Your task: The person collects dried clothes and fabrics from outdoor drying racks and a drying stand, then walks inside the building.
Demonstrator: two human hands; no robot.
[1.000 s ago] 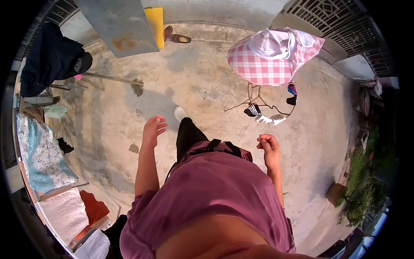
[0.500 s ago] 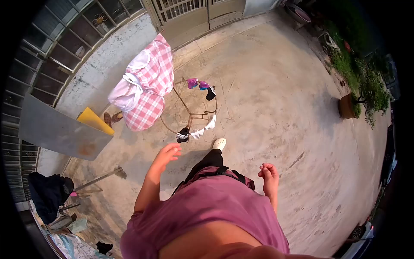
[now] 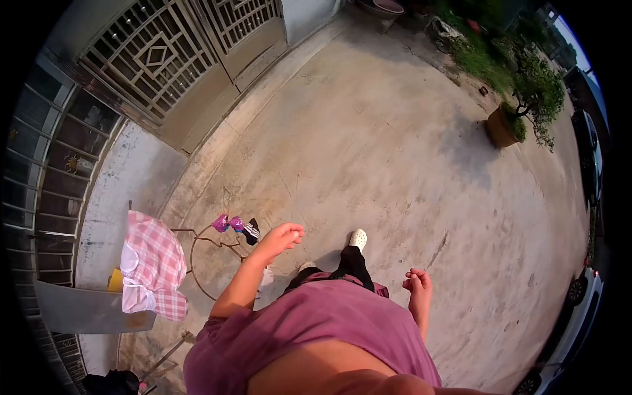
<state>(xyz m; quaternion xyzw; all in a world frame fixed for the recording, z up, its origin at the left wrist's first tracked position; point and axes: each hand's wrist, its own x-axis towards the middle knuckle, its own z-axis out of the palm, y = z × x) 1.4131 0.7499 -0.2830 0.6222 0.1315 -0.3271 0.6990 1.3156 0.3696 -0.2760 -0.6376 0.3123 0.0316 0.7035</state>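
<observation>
My left hand [image 3: 282,241] is held out in front of me, empty, its fingers loosely bent. It passes above a round metal drying rack [image 3: 195,268] and partly hides it. Purple socks [image 3: 228,223] and a black-and-white striped sock [image 3: 251,232] hang on the rack's far side, and a white one shows beside my forearm. A pink-and-white checked garment [image 3: 157,263] hangs left of the rack. My right hand [image 3: 419,284] is at my right side over bare concrete, fingers half curled, nothing visible in it.
Metal doors with grilles [image 3: 178,72] stand ahead to the left, beside barred windows [image 3: 72,155]. A grey panel [image 3: 85,308] leans at the left. A potted tree [image 3: 503,126] stands ahead right on the concrete floor [image 3: 368,138]. Vehicles [image 3: 563,329] line the right edge.
My view has swung to the right and I have stepped forward. The rack and checked garment now sit lower left. My left hand has moved rightward across my front; both hands remain empty.
</observation>
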